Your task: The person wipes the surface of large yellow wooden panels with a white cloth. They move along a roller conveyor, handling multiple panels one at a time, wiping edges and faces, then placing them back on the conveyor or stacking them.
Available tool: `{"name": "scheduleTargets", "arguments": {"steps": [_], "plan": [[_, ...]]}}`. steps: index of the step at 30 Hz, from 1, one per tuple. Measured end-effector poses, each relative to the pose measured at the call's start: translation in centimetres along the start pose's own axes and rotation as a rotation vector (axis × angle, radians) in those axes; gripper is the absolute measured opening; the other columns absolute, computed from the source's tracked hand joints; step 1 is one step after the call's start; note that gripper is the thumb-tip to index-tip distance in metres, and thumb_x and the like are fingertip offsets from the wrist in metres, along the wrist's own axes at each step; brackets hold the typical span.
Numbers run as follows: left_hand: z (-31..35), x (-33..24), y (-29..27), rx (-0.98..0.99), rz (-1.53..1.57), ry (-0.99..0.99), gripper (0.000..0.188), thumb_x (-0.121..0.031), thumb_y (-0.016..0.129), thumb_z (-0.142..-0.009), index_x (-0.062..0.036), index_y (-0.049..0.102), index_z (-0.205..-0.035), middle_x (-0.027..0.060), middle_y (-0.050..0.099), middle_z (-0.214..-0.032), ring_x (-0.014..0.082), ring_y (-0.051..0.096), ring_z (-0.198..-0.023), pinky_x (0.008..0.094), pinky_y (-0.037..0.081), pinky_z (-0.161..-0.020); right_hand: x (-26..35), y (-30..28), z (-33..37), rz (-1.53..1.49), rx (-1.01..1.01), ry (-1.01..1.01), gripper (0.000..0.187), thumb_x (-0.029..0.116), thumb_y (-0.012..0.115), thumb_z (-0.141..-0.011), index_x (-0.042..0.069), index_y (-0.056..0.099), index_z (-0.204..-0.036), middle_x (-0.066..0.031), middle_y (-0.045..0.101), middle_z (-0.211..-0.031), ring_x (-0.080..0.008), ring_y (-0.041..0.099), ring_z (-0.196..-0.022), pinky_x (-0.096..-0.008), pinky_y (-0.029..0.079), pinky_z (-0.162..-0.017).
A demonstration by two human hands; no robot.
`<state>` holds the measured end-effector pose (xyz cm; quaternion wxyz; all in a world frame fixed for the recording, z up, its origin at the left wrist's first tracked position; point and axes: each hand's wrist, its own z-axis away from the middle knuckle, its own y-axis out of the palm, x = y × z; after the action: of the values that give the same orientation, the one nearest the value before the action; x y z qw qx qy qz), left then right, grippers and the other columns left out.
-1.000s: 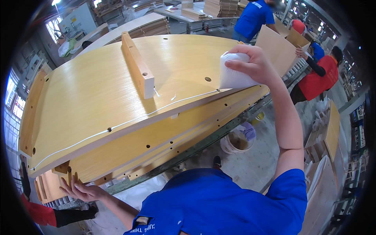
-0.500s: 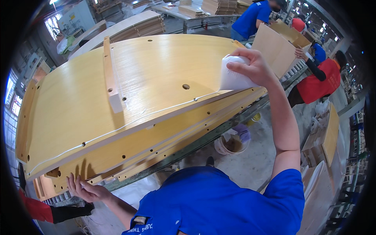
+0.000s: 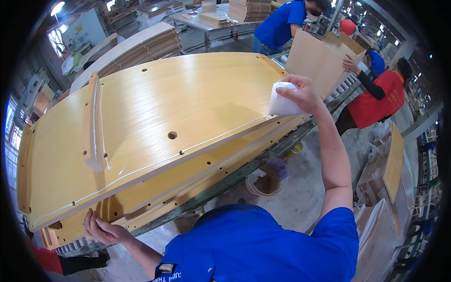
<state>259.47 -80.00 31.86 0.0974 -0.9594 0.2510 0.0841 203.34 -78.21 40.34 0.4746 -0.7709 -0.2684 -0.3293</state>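
The right hand (image 3: 303,95) has its fingers wrapped around a white squeeze container (image 3: 282,104), tipped low over the near edge of a curved, yellow-veneered panel (image 3: 145,117), toward the panel's right end. A thin white bead (image 3: 97,193) follows that edge from the left corner to the container, passing over drilled holes. A wooden batten (image 3: 89,124) stands across the panel's left part, with a white streak along its side. Beneath lies a lower panel (image 3: 196,171), above a green metal rail (image 3: 213,189). The left hand (image 3: 105,230) grips nothing, its fingers loosely spread by the lower panel's near edge; whether the fingertips touch it is hard to tell. A bucket (image 3: 256,189) sits on the floor (image 3: 300,183), and a co-worker in red (image 3: 381,101) holds a pale board (image 3: 303,58).
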Motion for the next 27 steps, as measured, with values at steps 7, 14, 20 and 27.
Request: {"name": "scheduleTargets", "arguments": {"steps": [7, 14, 20, 27], "plan": [[1.0, -2.6, 1.7, 0.038, -0.069, -0.046, 0.019, -0.006, 0.046, -0.091, 0.0042, 0.061, -0.095, 0.0123, 0.062, -0.100, 0.0244, 0.051, -0.097, 0.0345, 0.043, -0.081, -1.7, -1.4, -0.3, 0.021, 0.098, 0.043, 0.028, 0.026, 0.069, -0.076, 0.001, 0.065, -0.089, -0.0027, 0.063, -0.076, -0.0090, 0.058, -0.069, -0.0244, 0.047, -0.063], [1.7, -3.4, 2.0, 0.082, -0.191, -0.115, 0.020, -0.010, 0.047, -0.090, 0.0030, 0.062, -0.094, 0.0096, 0.063, -0.099, 0.0233, 0.051, -0.096, 0.0348, 0.042, -0.080, -2.8, -1.9, -0.9, -0.026, 0.140, 0.016, 0.028, 0.026, 0.069, -0.076, 0.001, 0.065, -0.088, -0.0023, 0.062, -0.076, -0.0081, 0.057, -0.069, -0.0241, 0.046, -0.063], [1.9, -3.3, 2.3, 0.097, -0.321, -0.004, 0.020, -0.014, 0.049, -0.090, -0.0015, 0.064, -0.095, 0.0059, 0.065, -0.098, 0.0217, 0.053, -0.092, 0.0353, 0.039, -0.083, -5.0, -4.0, -1.1, -0.030, 0.087, 0.045, 0.029, 0.029, 0.069, -0.075, 0.002, 0.065, -0.086, -0.0038, 0.063, -0.074, -0.0101, 0.059, -0.067, -0.0253, 0.047, -0.063], [2.2, -3.0, 2.9, 0.044, -0.345, 0.014, 0.022, -0.015, 0.047, -0.091, -0.0021, 0.065, -0.091, 0.0051, 0.064, -0.096, 0.0207, 0.053, -0.091, 0.0346, 0.040, -0.083, -10.1, -7.9, -1.3, -0.001, -0.011, 0.132, 0.031, 0.031, 0.069, -0.074, 0.002, 0.066, -0.086, -0.0065, 0.064, -0.074, -0.0125, 0.060, -0.067, -0.0273, 0.048, -0.063]]}}
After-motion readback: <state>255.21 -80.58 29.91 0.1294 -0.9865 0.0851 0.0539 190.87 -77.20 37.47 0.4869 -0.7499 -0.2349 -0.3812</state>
